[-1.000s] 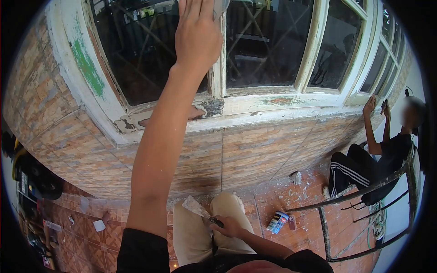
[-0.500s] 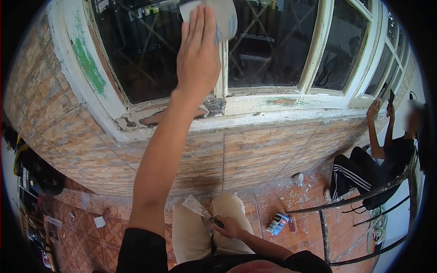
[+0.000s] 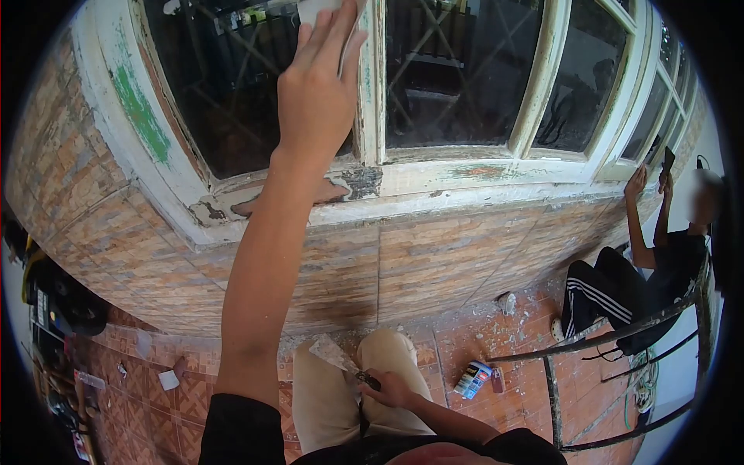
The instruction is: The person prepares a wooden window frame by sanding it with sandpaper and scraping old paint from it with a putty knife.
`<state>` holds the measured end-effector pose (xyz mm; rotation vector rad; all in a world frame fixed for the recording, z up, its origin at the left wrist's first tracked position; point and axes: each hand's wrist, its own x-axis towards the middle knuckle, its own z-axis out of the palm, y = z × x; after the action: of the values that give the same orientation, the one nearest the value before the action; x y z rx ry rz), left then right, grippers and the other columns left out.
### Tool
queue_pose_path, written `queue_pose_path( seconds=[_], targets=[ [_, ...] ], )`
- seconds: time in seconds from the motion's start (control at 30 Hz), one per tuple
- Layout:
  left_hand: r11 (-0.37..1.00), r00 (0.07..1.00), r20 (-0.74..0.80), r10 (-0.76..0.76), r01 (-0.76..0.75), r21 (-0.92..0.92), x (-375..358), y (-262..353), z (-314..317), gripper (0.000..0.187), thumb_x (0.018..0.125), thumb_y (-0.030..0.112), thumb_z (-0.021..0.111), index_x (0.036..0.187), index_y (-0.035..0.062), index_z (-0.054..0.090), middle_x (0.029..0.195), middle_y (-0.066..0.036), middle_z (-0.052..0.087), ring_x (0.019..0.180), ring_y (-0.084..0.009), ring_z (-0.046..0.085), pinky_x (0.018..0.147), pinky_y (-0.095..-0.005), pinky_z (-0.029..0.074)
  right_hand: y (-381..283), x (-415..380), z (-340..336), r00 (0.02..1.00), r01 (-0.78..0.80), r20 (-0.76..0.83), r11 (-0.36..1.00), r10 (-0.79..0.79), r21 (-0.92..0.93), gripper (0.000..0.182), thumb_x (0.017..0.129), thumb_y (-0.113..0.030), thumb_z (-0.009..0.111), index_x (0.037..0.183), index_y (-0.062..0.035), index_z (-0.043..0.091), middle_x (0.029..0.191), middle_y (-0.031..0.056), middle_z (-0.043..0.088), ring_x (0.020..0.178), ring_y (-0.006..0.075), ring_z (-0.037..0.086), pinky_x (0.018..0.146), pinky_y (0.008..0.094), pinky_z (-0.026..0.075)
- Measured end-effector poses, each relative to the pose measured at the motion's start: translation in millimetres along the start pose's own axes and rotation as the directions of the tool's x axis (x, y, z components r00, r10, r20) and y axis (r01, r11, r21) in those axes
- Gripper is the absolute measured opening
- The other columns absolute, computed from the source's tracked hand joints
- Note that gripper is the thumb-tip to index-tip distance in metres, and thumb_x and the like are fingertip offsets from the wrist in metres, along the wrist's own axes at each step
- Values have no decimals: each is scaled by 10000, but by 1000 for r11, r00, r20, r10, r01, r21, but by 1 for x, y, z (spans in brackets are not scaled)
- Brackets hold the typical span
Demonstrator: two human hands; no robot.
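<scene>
My left hand (image 3: 314, 93) is raised against the window, pressing a pale sheet of sandpaper (image 3: 325, 9) flat onto the white, peeling window frame (image 3: 369, 85) beside the dark glass. Only the sheet's top edge shows above my fingers. My right hand (image 3: 393, 387) rests low on my knee, closed around the handle of a putty scraper (image 3: 335, 355) whose dirty blade points up and left.
A flaking sill (image 3: 434, 194) runs over a brick-tile wall (image 3: 434, 263). A small can (image 3: 473, 378) stands on the debris-strewn tiled floor. Another person (image 3: 651, 263) crouches at the right, hands on the frame, behind a metal rail (image 3: 612, 333). Tools lie at far left (image 3: 54, 302).
My left hand has slid left and slightly down along the frame, and the sandpaper now lies mostly under my fingers. The right hand with the scraper has not moved.
</scene>
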<state>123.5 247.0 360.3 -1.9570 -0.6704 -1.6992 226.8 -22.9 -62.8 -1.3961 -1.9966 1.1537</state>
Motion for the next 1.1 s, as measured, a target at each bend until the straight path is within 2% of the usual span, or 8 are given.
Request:
queue_pose_path(
  seconds=[0.03,0.17,0.23,0.33,0.43,0.67,0.93,1.1],
  targets=[
    [997,998,65,-1,6,-74,-13,-6,3,531,903,28,578,1412,-35,439,1438,-241,445,1388,-358,370,1145,-486,310,0,-1,-2,1000,-6,1,1000,6,1,475,912,-512,590,1125,-87,595,737,176,653,721,383,654,663,480,490],
    [997,987,147,67,-73,35,-77,-8,-3,495,877,31,632,1357,-18,522,1398,-209,505,1364,-347,409,1133,-480,341,-2,-1,-2,1000,-14,-11,999,15,32,433,905,-467,621,1108,-84,600,732,170,653,712,375,657,652,465,496],
    [990,947,294,130,-140,15,-97,-14,-12,692,748,-37,712,1398,8,477,1425,-193,484,1378,-335,399,1163,-459,302,0,0,0,1000,3,-22,1000,-3,23,391,900,-425,648,1094,-88,607,726,158,651,695,364,659,635,451,498],
    [987,924,355,145,-158,8,-99,-17,-15,783,721,-75,712,1442,21,421,1472,-182,433,1410,-324,351,1169,-464,287,-2,0,1,1000,0,-7,1000,0,11,381,902,-418,643,1096,-92,608,728,164,650,698,371,657,636,456,498],
    [985,910,398,116,-157,72,-88,-14,-19,664,853,-35,640,1462,7,378,1505,-178,388,1416,-329,334,1172,-475,260,0,3,5,999,13,-36,1000,-14,-19,378,902,-419,643,1095,-95,609,732,168,651,701,375,657,638,462,498],
    [997,998,1,67,-67,37,-38,-1,24,531,975,60,508,1482,31,354,1532,-188,337,1433,-342,289,1174,-480,234,-6,0,0,999,-30,-21,998,29,-47,395,907,-442,638,1090,-92,611,733,168,652,697,374,656,638,467,496],
    [1000,967,254,-17,16,5,-105,10,10,587,920,-20,539,1478,26,362,1549,-241,263,1416,-409,292,1157,-498,273,-1,1,2,999,-13,-31,1000,12,-12,392,910,-437,634,1083,-87,608,727,163,646,701,372,656,639,463,495],
    [999,965,261,30,-36,17,-100,6,7,625,889,-41,565,1477,34,368,1546,-251,262,1417,-400,298,1154,-500,289,-3,2,1,1000,5,9,1000,-5,-27,479,914,-508,586,1114,-73,585,762,208,660,739,416,654,673,502,502]
  ],
)
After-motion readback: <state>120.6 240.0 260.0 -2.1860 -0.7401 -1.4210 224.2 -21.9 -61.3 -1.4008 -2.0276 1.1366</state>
